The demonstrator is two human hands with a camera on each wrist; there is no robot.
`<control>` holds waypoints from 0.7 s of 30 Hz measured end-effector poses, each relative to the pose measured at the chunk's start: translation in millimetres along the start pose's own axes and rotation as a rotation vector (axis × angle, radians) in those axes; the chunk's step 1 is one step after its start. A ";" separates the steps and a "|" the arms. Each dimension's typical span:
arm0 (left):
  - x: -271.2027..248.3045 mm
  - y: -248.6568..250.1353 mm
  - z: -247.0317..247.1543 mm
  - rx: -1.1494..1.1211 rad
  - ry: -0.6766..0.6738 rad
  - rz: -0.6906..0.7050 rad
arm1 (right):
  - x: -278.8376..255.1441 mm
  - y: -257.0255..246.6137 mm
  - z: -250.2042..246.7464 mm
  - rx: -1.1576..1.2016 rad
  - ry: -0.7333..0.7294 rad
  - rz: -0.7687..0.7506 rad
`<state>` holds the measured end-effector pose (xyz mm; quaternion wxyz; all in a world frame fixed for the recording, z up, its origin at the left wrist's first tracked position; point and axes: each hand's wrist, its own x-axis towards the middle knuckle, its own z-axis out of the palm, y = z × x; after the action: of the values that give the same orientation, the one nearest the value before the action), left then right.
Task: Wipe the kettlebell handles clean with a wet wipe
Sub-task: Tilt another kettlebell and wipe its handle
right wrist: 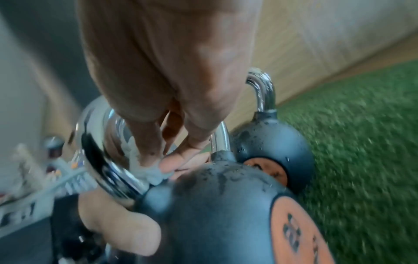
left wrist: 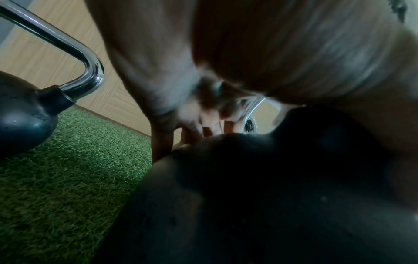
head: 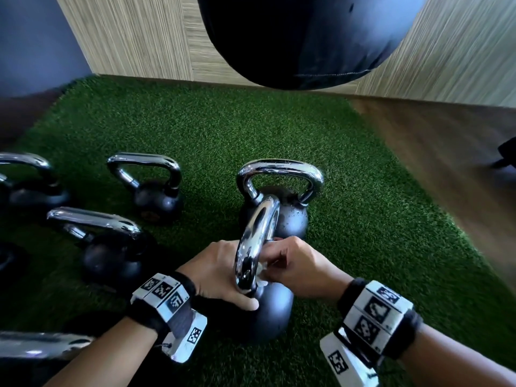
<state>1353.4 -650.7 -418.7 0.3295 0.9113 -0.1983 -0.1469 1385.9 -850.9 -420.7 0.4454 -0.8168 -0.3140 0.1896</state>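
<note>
The nearest black kettlebell [head: 269, 312] stands on green turf, its chrome handle [head: 252, 247] edge-on to me. My left hand [head: 223, 272] grips it at the handle's base, with the thumb [head: 247, 303] lying on the bell's top. My right hand [head: 282, 261] pinches a crumpled white wet wipe [head: 261, 272] against the inner side of the handle, low down near the base. The right wrist view shows the wipe [right wrist: 151, 173] squeezed between fingertips and chrome handle [right wrist: 99, 153], above the wet bell [right wrist: 214, 205] with its orange label [right wrist: 298, 230]. The left wrist view is blurred, mostly palm and dark bell [left wrist: 248, 196].
A second wet kettlebell [head: 284, 219] stands just behind the held one. Several more kettlebells [head: 111, 255] sit to the left on the turf [head: 223, 127]. A black punching bag [head: 301, 37] hangs ahead above the mat. Wooden floor [head: 446, 141] lies to the right.
</note>
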 end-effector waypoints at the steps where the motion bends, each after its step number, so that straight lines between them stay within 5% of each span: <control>1: -1.3 0.2 -0.2 -0.005 0.005 -0.013 | -1.9 0.0 -1.7 0.084 -0.007 0.015; 4: -4.4 2.2 0.1 -0.040 0.014 -0.018 | -5.7 -1.2 -3.0 0.253 -0.031 0.018; 10: -10.6 5.6 2.6 -0.034 0.034 0.015 | 2.5 -1.0 -0.4 0.089 -0.095 0.008; 17: -16.4 7.2 6.8 0.057 0.031 0.049 | -14.7 2.8 10.9 1.105 -0.104 0.139; 21: -15.9 5.9 6.6 0.095 0.070 0.068 | -11.5 5.7 9.9 1.320 -0.023 0.210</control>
<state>1335.3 -651.1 -417.5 0.2975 0.9233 -0.2241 -0.0940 1373.6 -855.1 -430.5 0.8276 -0.3968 -0.0556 0.3931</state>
